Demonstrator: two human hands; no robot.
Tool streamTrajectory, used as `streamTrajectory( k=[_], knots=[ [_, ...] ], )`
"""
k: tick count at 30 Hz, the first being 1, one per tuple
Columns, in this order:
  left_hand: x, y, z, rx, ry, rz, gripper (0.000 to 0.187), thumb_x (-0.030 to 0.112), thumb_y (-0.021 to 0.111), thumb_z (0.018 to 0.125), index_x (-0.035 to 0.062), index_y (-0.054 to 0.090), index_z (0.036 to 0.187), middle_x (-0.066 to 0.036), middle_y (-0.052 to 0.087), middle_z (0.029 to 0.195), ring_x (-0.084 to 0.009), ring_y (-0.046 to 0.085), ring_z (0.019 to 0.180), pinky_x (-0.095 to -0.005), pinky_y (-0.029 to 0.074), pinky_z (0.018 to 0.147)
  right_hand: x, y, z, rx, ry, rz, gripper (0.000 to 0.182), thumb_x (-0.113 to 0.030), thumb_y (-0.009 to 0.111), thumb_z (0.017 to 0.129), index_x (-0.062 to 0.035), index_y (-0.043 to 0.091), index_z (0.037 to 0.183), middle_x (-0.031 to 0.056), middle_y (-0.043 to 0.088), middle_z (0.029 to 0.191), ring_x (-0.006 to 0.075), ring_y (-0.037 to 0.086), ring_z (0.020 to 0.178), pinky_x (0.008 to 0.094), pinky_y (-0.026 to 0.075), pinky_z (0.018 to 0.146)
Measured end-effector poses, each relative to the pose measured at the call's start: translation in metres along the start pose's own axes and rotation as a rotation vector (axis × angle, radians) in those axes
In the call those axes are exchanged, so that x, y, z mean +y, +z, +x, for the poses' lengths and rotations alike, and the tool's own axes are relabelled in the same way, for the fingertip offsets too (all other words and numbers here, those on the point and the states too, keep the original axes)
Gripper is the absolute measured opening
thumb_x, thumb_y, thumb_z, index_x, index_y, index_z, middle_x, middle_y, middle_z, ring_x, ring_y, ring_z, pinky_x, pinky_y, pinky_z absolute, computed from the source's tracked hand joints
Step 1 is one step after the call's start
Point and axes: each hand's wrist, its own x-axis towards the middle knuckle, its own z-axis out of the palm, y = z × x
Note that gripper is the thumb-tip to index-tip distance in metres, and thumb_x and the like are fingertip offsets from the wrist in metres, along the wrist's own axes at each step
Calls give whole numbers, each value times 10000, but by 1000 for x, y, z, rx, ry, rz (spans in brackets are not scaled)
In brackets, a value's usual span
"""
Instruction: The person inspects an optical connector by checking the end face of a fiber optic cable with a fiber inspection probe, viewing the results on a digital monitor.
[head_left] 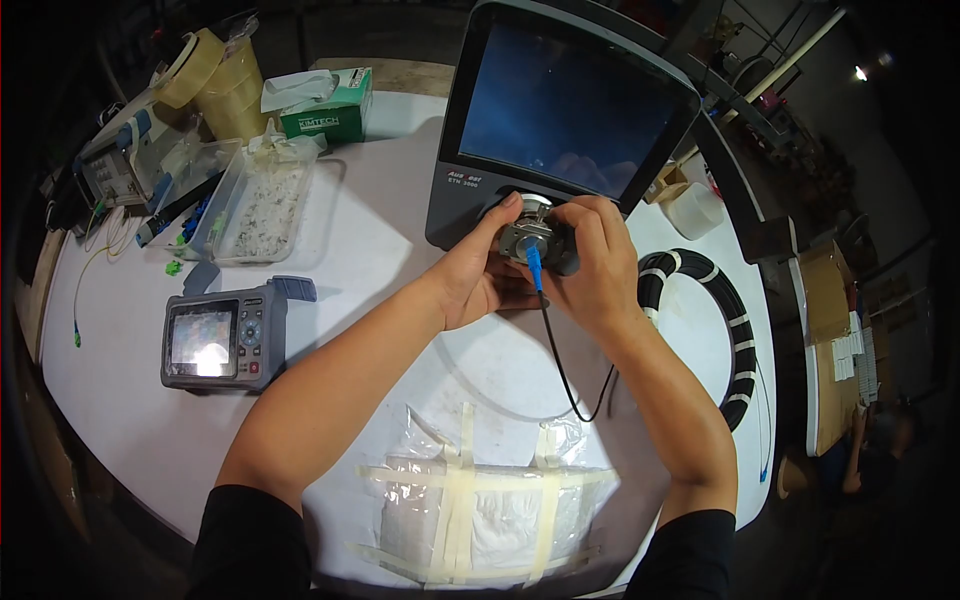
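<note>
A round metal connector holder [519, 235] juts from the front of a dark inspection device with a large screen [570, 105]. A blue fiber optic connector [534, 265] sits in its face, with a black cable [556, 360] looping down from it. My left hand [472, 272] grips the holder from the left, thumb along its upper side and fingers curled beneath. My right hand [600, 262] closes round its right side with bent fingers; some fingertips are hidden behind the holder.
A handheld tester [250, 330] stands at left. Behind it are a plastic tub [265, 215], tape rolls [228, 95] and a green tissue box [340, 105]. Coiled black cable [742, 345] lies at right. A taped plastic-covered pad [500, 515] lies in front. A person [880, 440] is at far right.
</note>
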Motion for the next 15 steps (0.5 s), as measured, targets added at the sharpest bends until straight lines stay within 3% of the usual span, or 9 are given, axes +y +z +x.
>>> streamTrajectory(
  k=[12,15],
  knots=[
    [-2,-3,-1,-73,34,-53,730,718,413,969,104,535,1344,-137,644,1226,-287,645,1145,-543,529,998,4,-4,-1,-5,-86,-8,707,-72,908,469,-34,624,1115,117,623,1134,326,613,978,411,498,799],
    [-3,-5,0,-74,42,-57,727,708,400,979,92,537,1339,-152,644,1217,-294,649,1132,-553,522,1004,4,-6,0,-16,-115,-19,618,-28,867,557,-2,616,1121,152,632,1116,344,618,951,401,516,802]
  ],
)
